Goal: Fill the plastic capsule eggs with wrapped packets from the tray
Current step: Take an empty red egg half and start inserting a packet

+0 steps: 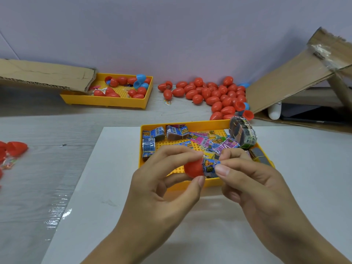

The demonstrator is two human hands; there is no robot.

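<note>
My left hand (167, 180) pinches a red capsule egg half (193, 169) between thumb and fingers, its open side facing right. My right hand (253, 180) grips a blue wrapped packet (210, 167) whose end sits in the mouth of the half. Both hands hover over the front edge of the yellow tray (181, 125), which holds several wrapped packets (198, 139) and banded bundles (242, 135).
A heap of closed red eggs (215, 94) lies by the back wall, with blue halves at its right. A second yellow tray (106, 101) with red and blue eggs stands at the back left under cardboard (45, 74). More cardboard (297, 73) leans at right. Red halves (16, 147) lie far left.
</note>
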